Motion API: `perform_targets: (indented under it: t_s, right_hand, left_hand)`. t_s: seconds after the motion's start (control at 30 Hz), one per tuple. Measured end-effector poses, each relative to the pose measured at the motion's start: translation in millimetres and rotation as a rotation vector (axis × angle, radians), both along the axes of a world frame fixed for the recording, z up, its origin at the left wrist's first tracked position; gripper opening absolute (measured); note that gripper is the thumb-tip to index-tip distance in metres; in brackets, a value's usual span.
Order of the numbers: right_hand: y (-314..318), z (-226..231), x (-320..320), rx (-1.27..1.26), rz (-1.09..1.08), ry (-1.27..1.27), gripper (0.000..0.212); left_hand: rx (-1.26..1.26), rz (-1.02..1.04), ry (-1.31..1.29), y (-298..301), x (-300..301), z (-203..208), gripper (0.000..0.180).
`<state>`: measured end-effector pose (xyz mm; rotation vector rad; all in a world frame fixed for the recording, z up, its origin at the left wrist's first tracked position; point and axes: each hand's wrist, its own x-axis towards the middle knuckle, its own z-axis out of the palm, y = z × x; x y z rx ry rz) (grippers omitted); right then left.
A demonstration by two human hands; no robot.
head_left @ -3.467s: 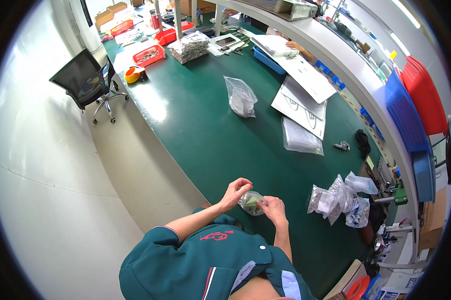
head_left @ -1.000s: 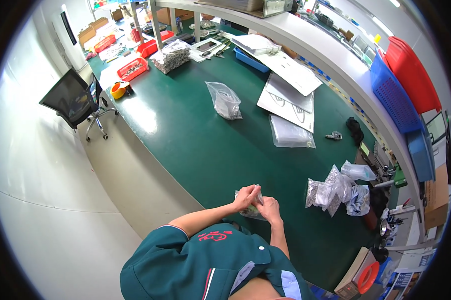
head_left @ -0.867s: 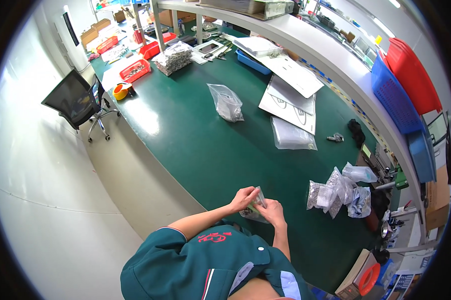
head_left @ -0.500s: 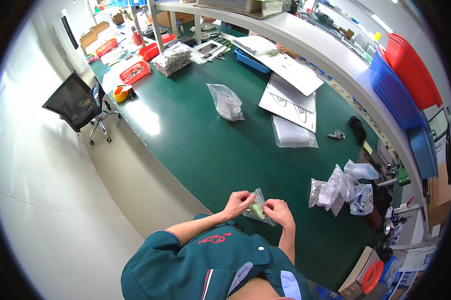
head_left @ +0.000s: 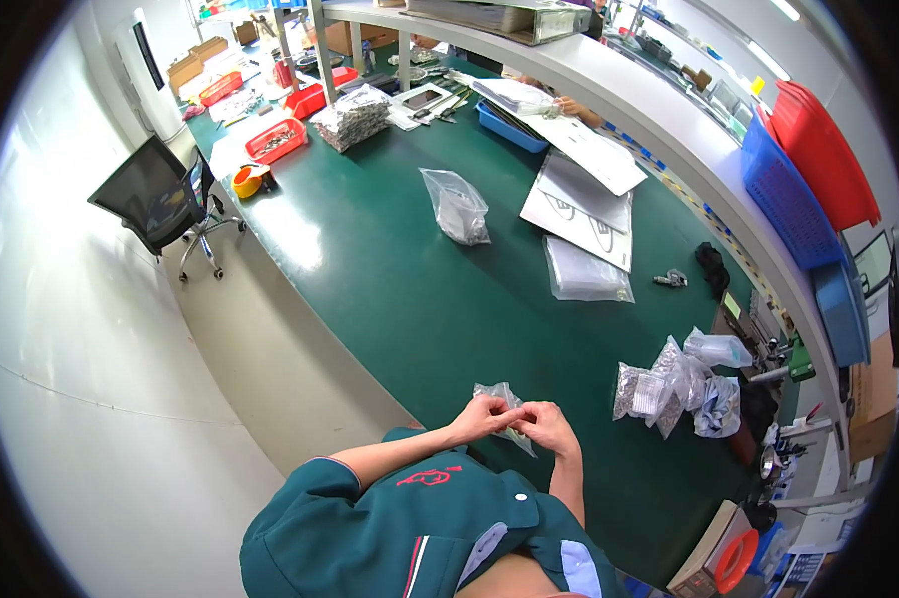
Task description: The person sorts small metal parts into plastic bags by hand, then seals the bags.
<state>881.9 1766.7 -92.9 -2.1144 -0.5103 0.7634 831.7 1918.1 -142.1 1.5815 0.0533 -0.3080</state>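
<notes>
A small clear plastic bag [head_left: 496, 392] lies between my hands near the table's front edge, its upper end showing beyond my fingers. My left hand [head_left: 483, 418] is closed on the bag from the left, fingers bent inward. From the right, my right hand [head_left: 549, 428] pinches it, and the fingertips of both hands meet over its middle. Most of the bag and whatever lies inside are hidden under my fingers. Farther off on the green table [head_left: 400, 289] stands a larger clear bag [head_left: 457, 211] with small contents at its bottom.
Several filled clear bags [head_left: 674, 384] lie to the right. Behind the hands are a stack of plastic sleeves [head_left: 587, 271] and white sheets [head_left: 579, 224]. A red tray [head_left: 275, 142] sits far left. Another person's hand [head_left: 577, 110] shows by the shelf. An office chair [head_left: 155, 199] stands left.
My hands have drawn together over the small bag, hiding the yellow-green piece seen in it earlier. The bag's top has tipped to the left. The other person's hand shows more.
</notes>
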Motion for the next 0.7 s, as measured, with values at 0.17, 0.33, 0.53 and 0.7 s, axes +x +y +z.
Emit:
perform_targets:
  t_s: [0.17,0.33,0.53,0.7]
  right_hand:
    - [-0.7,-15.0,2.2,0.022,0.054,-0.099,0.013]
    - [5.1,-8.4,1.5,0.044,-0.034,0.038,0.017]
    - [-0.1,-13.4,3.2,0.074,-0.003,0.194,0.015]
    - [-2.5,-17.5,5.0,0.145,0.056,0.29,0.014]
  left_hand:
    - [0.08,-0.008,-0.001,1.9,0.2,4.4,0.035]
    - [0.008,-0.006,-0.013,3.1,-0.1,-5.1,0.031]
    - [-0.169,-0.108,-0.011,7.3,-1.4,-6.8,0.027]
    - [-0.203,-0.115,-0.02,8.0,-2.6,-6.6,0.026]
